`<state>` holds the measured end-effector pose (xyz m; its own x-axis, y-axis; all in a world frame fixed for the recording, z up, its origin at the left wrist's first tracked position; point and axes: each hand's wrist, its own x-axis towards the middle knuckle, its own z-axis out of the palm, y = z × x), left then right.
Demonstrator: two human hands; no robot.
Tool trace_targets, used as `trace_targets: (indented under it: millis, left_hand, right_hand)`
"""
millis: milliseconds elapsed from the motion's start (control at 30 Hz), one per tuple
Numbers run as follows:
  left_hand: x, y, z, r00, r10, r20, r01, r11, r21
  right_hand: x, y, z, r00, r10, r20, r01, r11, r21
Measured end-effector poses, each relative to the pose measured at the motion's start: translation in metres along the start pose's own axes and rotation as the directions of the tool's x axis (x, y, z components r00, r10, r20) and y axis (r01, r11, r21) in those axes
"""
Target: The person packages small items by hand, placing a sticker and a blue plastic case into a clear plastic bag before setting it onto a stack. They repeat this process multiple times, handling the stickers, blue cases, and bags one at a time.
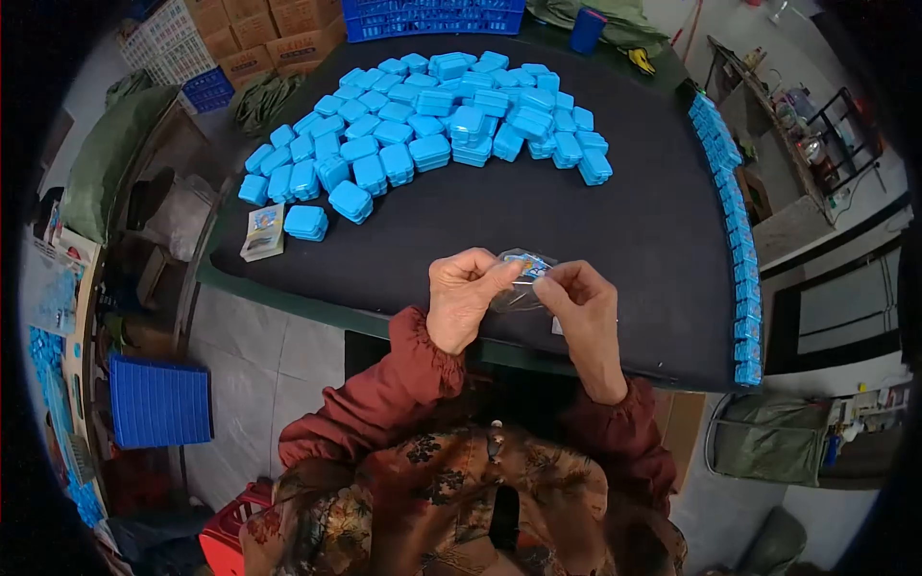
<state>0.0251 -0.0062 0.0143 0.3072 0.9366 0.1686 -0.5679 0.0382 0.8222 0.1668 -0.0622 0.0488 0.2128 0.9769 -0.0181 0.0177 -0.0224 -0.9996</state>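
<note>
Between my two hands is a crinkled clear plastic wrapper [514,300] with a small printed card [534,265] in blue and other colours at its top. My left hand [463,294] is closed, its thumb and fingers pinching the left side of the plastic by the card. At the right side, my right hand [584,312] pinches too, thumb and forefinger at the card's lower right corner. Both hands are over the near edge of the dark table [432,250]. A small white scrap [557,327] shows beside the right hand.
A large heap of light-blue lidded boxes [394,132] spreads across the table's far half. One blue box [305,223] sits near a stack of printed cards [264,232] at left. More boxes [740,240] line the right edge. A blue crate [432,19] stands behind.
</note>
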Motion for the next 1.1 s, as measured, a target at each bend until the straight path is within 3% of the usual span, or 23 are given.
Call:
trace_targets:
  millis: [67, 167, 233, 267, 300, 333, 367, 433, 500, 567, 633, 667, 733, 767, 833, 900, 933, 1067, 1100]
  left_hand:
    - [-0.001, 0.001, -0.008, 1.0, 0.021, -0.014, -0.022, 0.999, -0.042]
    - [-0.003, 0.004, -0.024, 1.0, 0.01, -0.009, -0.009, 0.996, 0.084]
    - [-0.007, 0.016, -0.033, 0.963, -0.254, 0.092, 0.24, 0.961, 0.137]
    - [-0.008, 0.023, -0.04, 0.964, -0.252, 0.086, 0.239, 0.961, 0.137]
    - [-0.009, 0.031, -0.048, 0.941, -0.303, 0.149, 0.26, 0.932, 0.253]
    - [-0.01, 0.035, -0.053, 0.911, -0.359, 0.203, 0.269, 0.89, 0.367]
    - [-0.01, 0.037, -0.055, 0.913, -0.358, 0.196, 0.27, 0.89, 0.368]
    - [-0.01, 0.042, -0.058, 0.981, -0.057, 0.188, -0.035, 0.89, 0.454]
    - [-0.011, 0.05, -0.061, 0.981, -0.041, 0.192, -0.071, 0.84, 0.538]
    - [-0.013, 0.055, -0.058, 0.98, -0.027, 0.196, -0.102, 0.78, 0.618]
    - [-0.013, 0.056, -0.05, 0.961, -0.259, 0.101, 0.212, 0.917, 0.338]
    - [-0.013, 0.051, -0.05, 0.962, -0.257, 0.097, 0.21, 0.916, 0.343]
    - [-0.012, 0.038, -0.055, 0.891, -0.434, 0.137, 0.44, 0.898, -0.016]
    - [-0.013, 0.034, -0.052, 0.9, -0.397, 0.177, 0.425, 0.89, -0.164]
    - [-0.013, 0.017, -0.053, 0.947, -0.32, 0.004, 0.319, 0.943, -0.09]
    - [-0.013, 0.023, -0.047, 0.984, -0.179, 0.013, 0.179, 0.984, 0.016]
    - [-0.014, 0.025, -0.047, 0.988, -0.144, 0.05, 0.141, 0.989, 0.053]
    - [-0.007, 0.006, -0.066, 0.975, -0.143, 0.172, 0.121, 0.984, 0.128]
    - [-0.008, 0.012, -0.07, 0.949, -0.253, 0.187, 0.239, 0.966, 0.097]
  right_hand:
    - [0.004, 0.004, 0.005, 0.995, -0.096, -0.006, 0.096, 0.994, 0.042]
    - [0.006, 0.001, 0.017, 0.992, -0.125, -0.022, 0.126, 0.989, 0.082]
    - [0.011, 0.002, 0.018, 0.994, -0.11, -0.001, 0.109, 0.984, 0.139]
    - [0.013, 0.002, 0.017, 0.995, -0.096, 0.009, 0.093, 0.976, 0.195]
    - [0.014, 0.003, 0.015, 0.995, -0.095, 0.013, 0.091, 0.976, 0.197]
    - [0.016, 0.004, 0.014, 0.986, -0.058, 0.158, 0.009, 0.955, 0.298]
    - [0.017, 0.005, 0.013, 0.952, -0.036, 0.303, -0.087, 0.92, 0.383]
    - [0.02, 0.014, 0.014, 0.921, -0.076, 0.382, -0.106, 0.896, 0.432]
    - [0.02, 0.016, 0.015, 0.884, -0.121, 0.451, -0.125, 0.87, 0.477]
    - [0.018, 0.011, 0.017, 0.881, -0.188, 0.433, -0.03, 0.892, 0.45]
    - [0.016, 0.004, 0.024, 0.865, -0.241, 0.441, 0.032, 0.902, 0.43]
    - [0.015, 0.003, 0.026, 0.847, -0.29, 0.446, 0.098, 0.909, 0.405]
    - [0.013, 0.01, 0.026, 0.834, -0.307, 0.458, 0.149, 0.925, 0.349]
    - [0.011, 0.014, 0.026, 0.82, -0.321, 0.474, 0.197, 0.936, 0.292]
    - [0.007, 0.014, 0.027, 0.815, -0.284, 0.505, 0.181, 0.953, 0.244]
    - [-0.001, 0.005, 0.03, 0.924, -0.038, 0.382, -0.053, 0.973, 0.226]
    - [0.002, 0.013, 0.023, 0.908, 0.052, 0.415, -0.114, 0.985, 0.127]
    - [0.012, 0.035, 0.022, 0.865, -0.119, 0.488, -0.048, 0.948, 0.315]
    - [0.013, 0.028, 0.026, 0.87, -0.201, 0.45, 0.036, 0.937, 0.347]
